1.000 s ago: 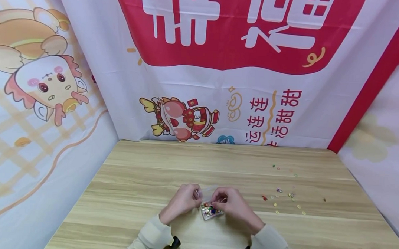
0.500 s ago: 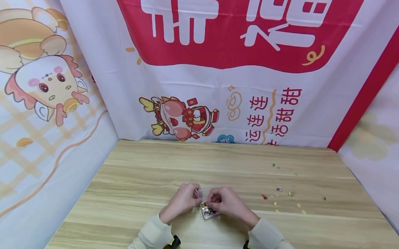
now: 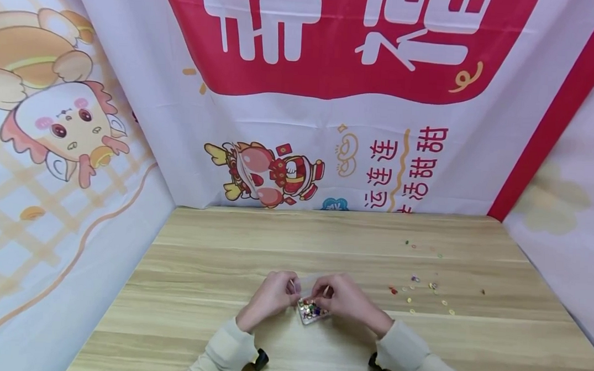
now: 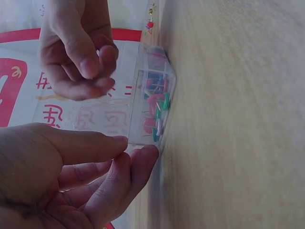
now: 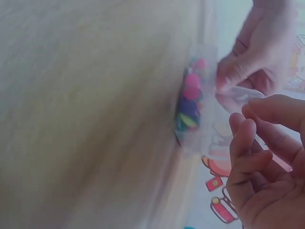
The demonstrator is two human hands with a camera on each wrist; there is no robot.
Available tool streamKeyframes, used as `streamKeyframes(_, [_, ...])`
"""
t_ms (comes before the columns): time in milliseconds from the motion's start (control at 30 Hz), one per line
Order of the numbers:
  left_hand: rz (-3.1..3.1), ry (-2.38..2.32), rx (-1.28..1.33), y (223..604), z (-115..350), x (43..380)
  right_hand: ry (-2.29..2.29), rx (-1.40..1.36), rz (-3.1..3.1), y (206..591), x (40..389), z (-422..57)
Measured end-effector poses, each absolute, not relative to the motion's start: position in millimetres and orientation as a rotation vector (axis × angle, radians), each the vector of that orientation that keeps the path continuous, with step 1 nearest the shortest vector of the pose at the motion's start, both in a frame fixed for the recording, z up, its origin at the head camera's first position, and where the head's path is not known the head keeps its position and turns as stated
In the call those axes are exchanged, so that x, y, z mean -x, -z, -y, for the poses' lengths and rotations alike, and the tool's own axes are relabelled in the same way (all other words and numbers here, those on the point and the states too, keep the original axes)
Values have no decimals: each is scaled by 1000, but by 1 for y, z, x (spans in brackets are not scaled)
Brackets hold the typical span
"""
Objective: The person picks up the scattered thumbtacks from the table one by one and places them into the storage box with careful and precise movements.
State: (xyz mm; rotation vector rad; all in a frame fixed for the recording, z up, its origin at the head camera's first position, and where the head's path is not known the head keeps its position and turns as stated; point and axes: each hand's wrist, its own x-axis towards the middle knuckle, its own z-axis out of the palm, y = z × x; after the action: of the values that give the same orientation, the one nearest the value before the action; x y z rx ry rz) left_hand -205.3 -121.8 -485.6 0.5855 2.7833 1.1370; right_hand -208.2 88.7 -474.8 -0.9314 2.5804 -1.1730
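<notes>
A small clear plastic box (image 3: 312,312) of colourful thumbtacks (image 4: 157,107) rests on the table, with its clear lid (image 4: 102,114) swung open toward the back. My left hand (image 3: 272,295) pinches its left end between thumb and fingertips, by the lid's edge. Over the right part of the box is my right hand (image 3: 345,299), its fingers curled in close to the thumb. Nothing shows between those fingertips in the left wrist view, where the hand (image 4: 78,52) stands apart from the box.
Small coloured pieces (image 3: 433,285) lie scattered on the wooden table (image 3: 225,237) to the right of the hands. A printed cloth (image 3: 280,118) hangs behind the table's far edge, with more printed cloth (image 3: 77,209) along the left side.
My right hand shifts left over the box, then back to the right, so more of the tacks show again. My left hand stays at the box's left end.
</notes>
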Motion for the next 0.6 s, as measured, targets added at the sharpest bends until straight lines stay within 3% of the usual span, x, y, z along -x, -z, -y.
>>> streamKeyframes(600, [-2774,-1127,-565,487,121,207,1121,795,-2773,457,202,-158])
